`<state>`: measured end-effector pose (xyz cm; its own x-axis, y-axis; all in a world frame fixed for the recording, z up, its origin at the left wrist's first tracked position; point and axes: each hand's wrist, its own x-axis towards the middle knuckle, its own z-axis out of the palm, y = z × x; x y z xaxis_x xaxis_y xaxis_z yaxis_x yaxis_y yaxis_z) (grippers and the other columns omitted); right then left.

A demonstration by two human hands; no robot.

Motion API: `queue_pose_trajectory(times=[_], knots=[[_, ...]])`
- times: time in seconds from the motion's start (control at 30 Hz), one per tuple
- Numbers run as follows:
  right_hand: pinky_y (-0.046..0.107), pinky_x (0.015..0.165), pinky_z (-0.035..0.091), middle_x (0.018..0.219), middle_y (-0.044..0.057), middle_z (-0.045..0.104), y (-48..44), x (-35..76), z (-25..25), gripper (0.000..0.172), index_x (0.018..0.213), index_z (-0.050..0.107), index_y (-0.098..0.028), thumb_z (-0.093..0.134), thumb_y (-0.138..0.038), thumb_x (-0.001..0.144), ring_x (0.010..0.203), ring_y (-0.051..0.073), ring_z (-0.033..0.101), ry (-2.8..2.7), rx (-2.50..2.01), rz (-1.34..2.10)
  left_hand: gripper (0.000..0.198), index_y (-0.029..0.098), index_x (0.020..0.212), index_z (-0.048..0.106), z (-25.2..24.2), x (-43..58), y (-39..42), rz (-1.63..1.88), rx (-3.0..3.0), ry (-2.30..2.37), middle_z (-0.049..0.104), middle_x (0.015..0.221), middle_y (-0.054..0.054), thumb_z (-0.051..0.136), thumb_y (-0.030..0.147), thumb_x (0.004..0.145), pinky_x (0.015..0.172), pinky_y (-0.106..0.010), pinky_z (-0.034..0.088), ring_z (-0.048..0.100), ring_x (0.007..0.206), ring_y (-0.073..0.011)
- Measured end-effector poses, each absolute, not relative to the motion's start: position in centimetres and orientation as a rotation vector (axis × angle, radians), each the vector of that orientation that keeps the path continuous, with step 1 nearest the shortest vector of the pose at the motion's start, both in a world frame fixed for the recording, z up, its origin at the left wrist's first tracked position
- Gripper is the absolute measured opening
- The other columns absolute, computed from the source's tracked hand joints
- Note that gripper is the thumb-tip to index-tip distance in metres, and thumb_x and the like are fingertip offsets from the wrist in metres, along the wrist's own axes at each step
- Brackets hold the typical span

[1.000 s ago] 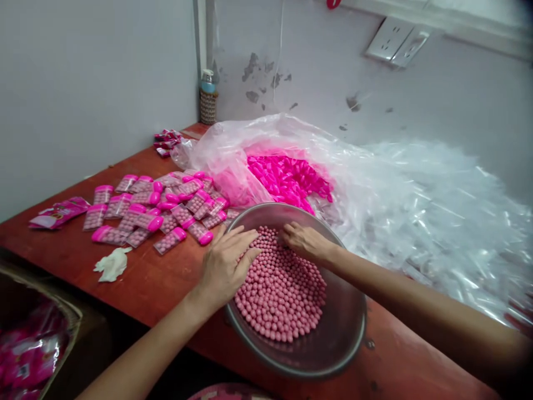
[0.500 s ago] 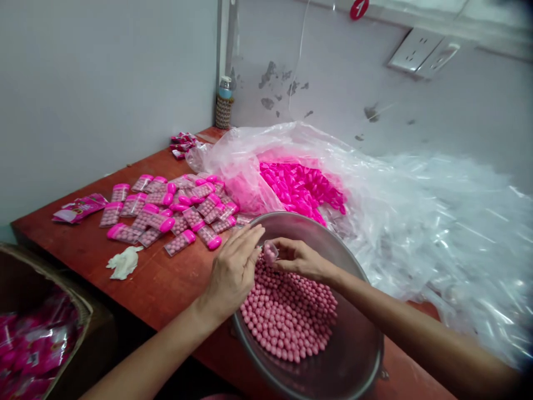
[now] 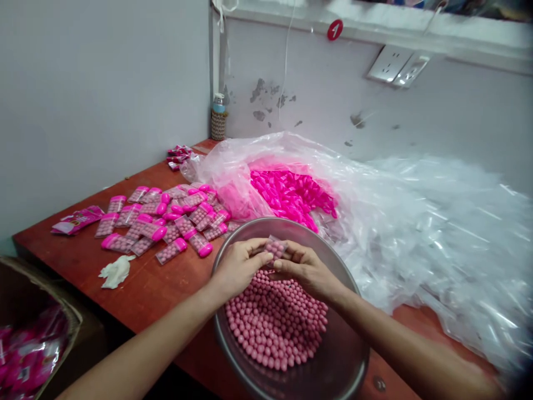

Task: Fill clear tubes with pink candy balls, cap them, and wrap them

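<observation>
A metal bowl (image 3: 341, 344) at the table's front edge holds a heap of pink candy balls (image 3: 277, 325). Above the heap, my left hand (image 3: 239, 265) and my right hand (image 3: 303, 268) meet and pinch a small clear case (image 3: 275, 248) partly filled with pink balls. The fingers of both hands are closed on the case. Left of the bowl lie several filled cases with pink caps (image 3: 166, 216).
Behind the bowl a clear plastic bag (image 3: 233, 166) holds loose pink caps (image 3: 293, 194). A big pile of empty clear cases (image 3: 449, 222) fills the right. A crumpled white glove (image 3: 116, 272), pink packets (image 3: 77, 218), a small bottle (image 3: 218, 116) and a box at lower left (image 3: 37, 333) stand around.
My right hand lifted a clear case out of the candy heap. My left hand came in from the bowl's rim and closed on it too. The camera shifted slightly.
</observation>
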<state>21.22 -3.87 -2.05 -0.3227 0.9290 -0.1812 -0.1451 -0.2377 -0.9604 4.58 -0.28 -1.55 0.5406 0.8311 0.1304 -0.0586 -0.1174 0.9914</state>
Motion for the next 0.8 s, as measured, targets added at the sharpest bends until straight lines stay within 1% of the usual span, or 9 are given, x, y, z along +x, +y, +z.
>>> queue_pose_trajectory(times=[0.1, 0.17, 0.23, 0.3, 0.4, 0.5, 0.6, 0.7, 0.8], knots=[[0.027, 0.067, 0.051, 0.078, 0.0, 0.063, -4.1, 21.7, -1.3, 0.02, 0.087, 0.058, -0.016, 0.067, -0.03, 0.074, 0.072, 0.013, 0.061, -1.324, -1.234, 1.513, 0.023, 0.012, 0.097, 0.066, -1.8, 4.6, -0.2, 0.826, 1.403, 0.667, 0.068, 0.098, -0.007, 0.055, 0.018, 0.078, 0.082, -0.029, 0.048, 0.062, 0.093, -0.02], [0.024, 0.061, 0.049, 0.072, 0.0, 0.062, -4.0, 22.4, -0.6, 0.019, 0.085, 0.059, -0.015, 0.064, -0.032, 0.076, 0.066, 0.012, 0.06, -1.497, -1.342, 1.348, 0.021, 0.011, 0.094, 0.066, -1.9, 4.6, -0.1, 0.789, 1.308, 0.681, 0.069, 0.092, -0.007, 0.059, 0.02, 0.076, 0.078, -0.026, 0.048, 0.062, 0.087, -0.0184], [0.024, 0.062, 0.047, 0.075, 0.002, 0.065, -3.5, 23.5, -0.1, 0.019, 0.089, 0.062, -0.016, 0.057, -0.032, 0.081, 0.067, 0.013, 0.06, -1.746, -1.463, 1.095, 0.023, 0.01, 0.092, 0.065, -2.0, 4.6, 0.0, 0.748, 1.153, 0.683, 0.068, 0.085, -0.006, 0.064, 0.023, 0.073, 0.073, -0.024, 0.048, 0.062, 0.079, -0.0159], [0.026, 0.067, 0.046, 0.083, 0.004, 0.067, -2.7, 24.4, -0.1, 0.018, 0.093, 0.063, -0.016, 0.051, -0.027, 0.084, 0.074, 0.015, 0.062, -2.091, -1.603, 0.79, 0.026, 0.011, 0.091, 0.063, -2.0, 4.6, 0.0, 0.728, 0.998, 0.679, 0.067, 0.08, -0.005, 0.068, 0.025, 0.069, 0.071, -0.024, 0.049, 0.061, 0.074, -0.0142], [0.026, 0.068, 0.045, 0.087, 0.009, 0.068, -1.5, 24.7, -1.6, 0.017, 0.09, 0.065, -0.014, 0.05, -0.018, 0.082, 0.08, 0.02, 0.063, -2.64, -1.734, 0.466, 0.032, 0.012, 0.091, 0.062, -2.1, 4.7, 0.0, 0.725, 0.896, 0.684, 0.065, 0.082, -0.004, 0.073, 0.026, 0.064, 0.074, -0.026, 0.049, 0.06, 0.076, -0.0139], [0.026, 0.062, 0.045, 0.09, 0.013, 0.067, -0.8, 23.9, -3.9, 0.022, 0.094, 0.063, -0.011, 0.045, -0.013, 0.083, 0.075, 0.02, 0.064, -2.823, -1.741, 0.397, 0.034, 0.014, 0.094, 0.063, -2.3, 4.6, -0.1, 0.711, 0.923, 0.689, 0.065, 0.088, -0.003, 0.074, 0.025, 0.064, 0.076, -0.025, 0.048, 0.059, 0.081, -0.0139], [0.025, 0.061, 0.044, 0.09, 0.011, 0.068, -0.6, 23.4, -5.3, 0.025, 0.093, 0.062, -0.011, 0.038, -0.01, 0.086, 0.073, 0.018, 0.064, -2.879, -1.716, 0.384, 0.028, 0.015, 0.096, 0.063, -2.2, 4.4, -0.1, 0.683, 1.089, 0.73, 0.065, 0.089, -0.003, 0.068, 0.025, 0.07, 0.072, -0.022, 0.046, 0.059, 0.082, -0.0144], [0.025, 0.058, 0.043, 0.085, 0.011, 0.068, -0.8, 23.5, -5.6, 0.023, 0.089, 0.063, -0.011, 0.04, -0.012, 0.086, 0.072, 0.019, 0.064, -2.92, -1.722, 0.36, 0.021, 0.017, 0.096, 0.065, -1.7, 4.2, -0.4, 0.69, 1.398, 0.806, 0.066, 0.089, -0.002, 0.062, 0.023, 0.076, 0.075, -0.023, 0.044, 0.059, 0.084, -0.0156], [0.025, 0.055, 0.042, 0.081, 0.011, 0.068, -1.2, 23.7, -5.5, 0.022, 0.086, 0.063, -0.011, 0.041, -0.013, 0.085, 0.068, 0.021, 0.064, -2.935, -1.722, 0.347, 0.02, 0.019, 0.098, 0.065, -1.3, 4.2, -0.7, 0.69, 1.648, 0.862, 0.067, 0.091, -0.001, 0.058, 0.022, 0.079, 0.08, -0.024, 0.041, 0.059, 0.086, -0.0162]])
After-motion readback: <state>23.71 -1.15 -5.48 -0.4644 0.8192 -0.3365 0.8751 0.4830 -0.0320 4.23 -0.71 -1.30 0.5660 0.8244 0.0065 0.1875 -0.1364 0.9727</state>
